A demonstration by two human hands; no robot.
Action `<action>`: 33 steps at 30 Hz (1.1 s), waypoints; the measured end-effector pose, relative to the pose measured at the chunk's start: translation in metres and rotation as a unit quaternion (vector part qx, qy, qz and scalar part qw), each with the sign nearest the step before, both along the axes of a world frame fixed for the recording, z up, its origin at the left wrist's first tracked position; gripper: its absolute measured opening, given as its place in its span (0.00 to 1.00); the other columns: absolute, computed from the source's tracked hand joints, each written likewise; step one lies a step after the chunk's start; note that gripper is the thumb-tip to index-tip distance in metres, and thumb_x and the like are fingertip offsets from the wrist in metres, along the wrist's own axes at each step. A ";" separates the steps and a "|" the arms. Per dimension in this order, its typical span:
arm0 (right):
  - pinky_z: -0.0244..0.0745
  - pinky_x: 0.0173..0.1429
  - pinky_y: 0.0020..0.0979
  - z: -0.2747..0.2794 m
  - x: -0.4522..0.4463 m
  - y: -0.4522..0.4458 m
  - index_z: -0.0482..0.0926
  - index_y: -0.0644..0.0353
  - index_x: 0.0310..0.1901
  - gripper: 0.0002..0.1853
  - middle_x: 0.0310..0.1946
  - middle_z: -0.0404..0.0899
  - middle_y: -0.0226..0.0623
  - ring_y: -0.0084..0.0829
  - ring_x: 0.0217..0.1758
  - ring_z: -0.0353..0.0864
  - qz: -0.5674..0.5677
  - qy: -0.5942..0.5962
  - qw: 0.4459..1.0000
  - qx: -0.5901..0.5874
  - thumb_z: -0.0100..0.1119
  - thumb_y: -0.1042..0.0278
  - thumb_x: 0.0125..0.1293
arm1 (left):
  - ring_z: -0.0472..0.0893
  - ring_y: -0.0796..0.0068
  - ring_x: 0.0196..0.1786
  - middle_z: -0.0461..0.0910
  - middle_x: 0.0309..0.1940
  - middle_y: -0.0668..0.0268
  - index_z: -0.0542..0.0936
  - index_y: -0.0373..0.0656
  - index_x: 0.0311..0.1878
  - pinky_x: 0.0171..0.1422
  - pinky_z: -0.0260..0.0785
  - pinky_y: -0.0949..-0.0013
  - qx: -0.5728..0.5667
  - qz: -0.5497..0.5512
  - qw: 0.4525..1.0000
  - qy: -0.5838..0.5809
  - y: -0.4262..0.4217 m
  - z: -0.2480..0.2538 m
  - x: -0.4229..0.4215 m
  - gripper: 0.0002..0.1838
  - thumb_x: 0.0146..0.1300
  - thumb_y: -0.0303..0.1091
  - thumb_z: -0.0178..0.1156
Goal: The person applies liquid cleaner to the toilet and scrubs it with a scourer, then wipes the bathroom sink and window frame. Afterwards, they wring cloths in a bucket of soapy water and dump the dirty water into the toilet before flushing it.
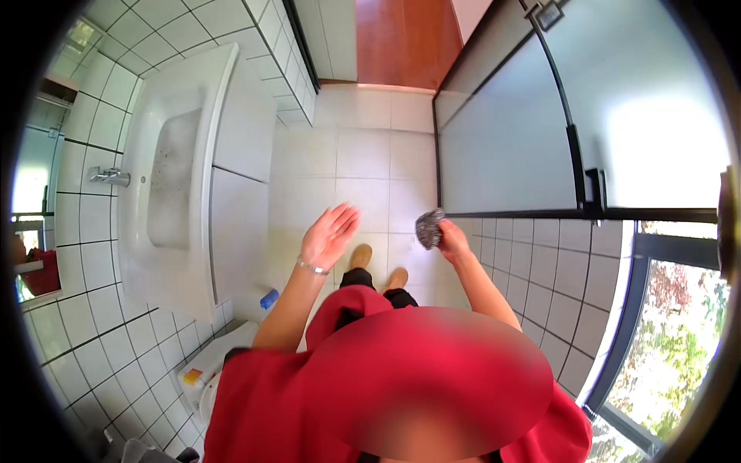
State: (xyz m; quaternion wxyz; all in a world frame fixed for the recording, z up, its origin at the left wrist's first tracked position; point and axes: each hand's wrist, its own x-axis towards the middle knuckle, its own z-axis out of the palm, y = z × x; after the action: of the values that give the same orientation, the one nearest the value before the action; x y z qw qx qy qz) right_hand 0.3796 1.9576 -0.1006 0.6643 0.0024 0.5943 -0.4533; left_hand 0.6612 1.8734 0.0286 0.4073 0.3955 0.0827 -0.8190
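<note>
Head view: over floor (363, 158) between tub edge (207, 162) and shower frame (577, 167), left hand (330, 235) spreads flat, right hand (454, 241) pinches grey wad (428, 229).

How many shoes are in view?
2: the left shoe and the right shoe, both on the floor, showing between the left hand and the right hand. Red clothing could hide others.

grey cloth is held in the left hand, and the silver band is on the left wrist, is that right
Not quite: the head view shows the grey cloth in the right hand, not the left. The silver band is on the left wrist, as you say.
</note>
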 end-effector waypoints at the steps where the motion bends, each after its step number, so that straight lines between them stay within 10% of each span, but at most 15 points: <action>1: 0.72 0.37 0.30 -0.017 0.013 -0.020 0.71 0.58 0.38 0.08 0.30 0.73 0.31 0.26 0.33 0.74 0.063 0.005 0.998 0.008 0.46 0.66 0.60 | 0.68 0.61 0.52 0.70 0.45 0.53 0.67 0.31 0.50 0.61 0.59 0.63 0.016 0.030 0.999 -0.032 -0.001 -0.009 0.022 0.18 0.64 0.37 0.44; 7: 0.72 0.39 0.32 -0.049 0.111 -0.109 0.74 0.63 0.39 0.17 0.33 0.77 0.42 0.33 0.36 0.76 0.425 0.348 0.836 -0.005 0.53 0.58 0.52 | 0.72 0.65 0.44 0.74 0.36 0.60 0.72 0.37 0.40 0.56 0.65 0.64 0.062 0.206 0.968 -0.127 0.059 -0.050 0.148 0.13 0.62 0.39 0.49; 12: 0.66 0.53 0.40 -0.027 0.140 -0.169 0.60 0.60 0.54 0.30 0.45 0.67 0.61 0.51 0.51 0.68 0.525 0.359 0.769 -0.061 0.55 0.56 0.51 | 0.75 0.66 0.41 0.76 0.35 0.61 0.74 0.39 0.38 0.51 0.69 0.63 0.143 0.272 0.929 -0.206 0.053 -0.055 0.187 0.13 0.61 0.40 0.50; 23: 0.65 0.53 0.37 -0.082 -0.161 -0.368 0.61 0.59 0.54 0.29 0.47 0.69 0.52 0.46 0.50 0.69 0.312 0.456 0.831 0.056 0.55 0.65 0.48 | 0.76 0.65 0.37 0.78 0.30 0.61 0.75 0.38 0.35 0.48 0.70 0.64 0.135 0.156 0.959 -0.195 -0.279 -0.081 0.032 0.12 0.62 0.38 0.49; 33: 0.69 0.27 0.33 -0.092 -0.289 -0.754 0.61 0.52 0.53 0.25 0.33 0.71 0.38 0.28 0.31 0.70 0.276 0.294 0.907 0.124 0.54 0.66 0.51 | 0.75 0.65 0.36 0.76 0.27 0.63 0.75 0.40 0.36 0.46 0.70 0.63 0.168 0.189 0.942 -0.221 -0.569 -0.106 -0.090 0.17 0.63 0.43 0.44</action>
State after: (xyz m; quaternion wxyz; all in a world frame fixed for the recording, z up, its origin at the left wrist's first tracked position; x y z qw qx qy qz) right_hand 0.0908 1.2038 -0.1925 0.5526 -0.2122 0.7910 -0.1546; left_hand 0.5709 1.3049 -0.0772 0.4902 0.6064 0.2003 -0.5932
